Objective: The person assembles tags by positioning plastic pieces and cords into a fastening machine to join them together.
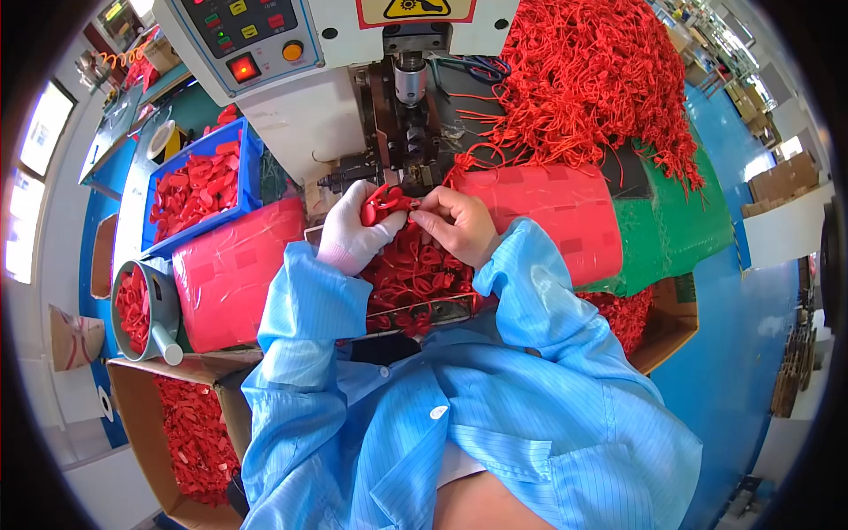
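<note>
My left hand (349, 234), in a white glove, is closed around several flat red plastic pieces (380, 205). Bare and pinched, my right hand (459, 228) meets it at the fingertips; the small thing between those fingers is too hidden to name. Both hands are just in front of the press tooling (412, 146), a dark metal fixture under a silver round chuck (410, 84). Below them, a metal-edged tray (424, 309) holds a heap of red pieces with cords (415, 274).
A big pile of red cords (592, 79) lies at the right. On the left are a blue bin (253, 168) and a grey scoop (168, 305) with red pieces. Red padded covers (238, 274) flank the tray. Cardboard boxes (132, 415) with red pieces stand below on both sides.
</note>
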### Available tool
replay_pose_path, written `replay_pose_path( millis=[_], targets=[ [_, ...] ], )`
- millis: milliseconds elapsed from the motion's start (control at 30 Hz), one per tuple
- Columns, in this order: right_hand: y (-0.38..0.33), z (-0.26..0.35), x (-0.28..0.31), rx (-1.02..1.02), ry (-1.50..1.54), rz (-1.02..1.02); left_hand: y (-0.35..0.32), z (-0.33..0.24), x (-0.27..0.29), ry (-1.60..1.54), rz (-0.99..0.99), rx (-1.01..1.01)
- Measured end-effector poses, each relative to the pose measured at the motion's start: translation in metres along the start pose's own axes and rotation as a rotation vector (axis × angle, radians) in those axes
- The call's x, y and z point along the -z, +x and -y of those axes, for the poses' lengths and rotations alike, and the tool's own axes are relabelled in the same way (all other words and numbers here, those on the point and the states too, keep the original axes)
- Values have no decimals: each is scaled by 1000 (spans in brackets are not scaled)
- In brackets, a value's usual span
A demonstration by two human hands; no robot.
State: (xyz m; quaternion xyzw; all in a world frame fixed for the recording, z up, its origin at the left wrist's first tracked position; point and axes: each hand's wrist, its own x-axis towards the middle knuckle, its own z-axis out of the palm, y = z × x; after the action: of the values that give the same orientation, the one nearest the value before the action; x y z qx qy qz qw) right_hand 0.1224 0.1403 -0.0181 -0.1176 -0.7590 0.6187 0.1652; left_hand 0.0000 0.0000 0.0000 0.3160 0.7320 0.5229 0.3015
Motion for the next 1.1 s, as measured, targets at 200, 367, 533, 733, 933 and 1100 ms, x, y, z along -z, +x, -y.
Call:
replay_pose_path(
  millis=[200, 367, 533, 733, 933, 1100],
  targets=[
    [1, 2, 0, -24, -16, -3, 1, 7, -3, 82, -69, -172],
    [1, 4, -4, 4, 19, -58, 0, 7, -2, 121, -93, -217],
    [0, 10, -12, 149, -62, -173, -2, 5, -2, 200, -106, -279],
    [3, 6, -10, 37, -88, -208, 2, 9, -5, 311, -149, -501],
    [33, 0, 10, -70, 150, -216, 16, 17, -9, 449, -399, -623],
    [45, -4, 7, -4, 254, -284, 28, 19, -9, 478, -519, -598]
  ],
)
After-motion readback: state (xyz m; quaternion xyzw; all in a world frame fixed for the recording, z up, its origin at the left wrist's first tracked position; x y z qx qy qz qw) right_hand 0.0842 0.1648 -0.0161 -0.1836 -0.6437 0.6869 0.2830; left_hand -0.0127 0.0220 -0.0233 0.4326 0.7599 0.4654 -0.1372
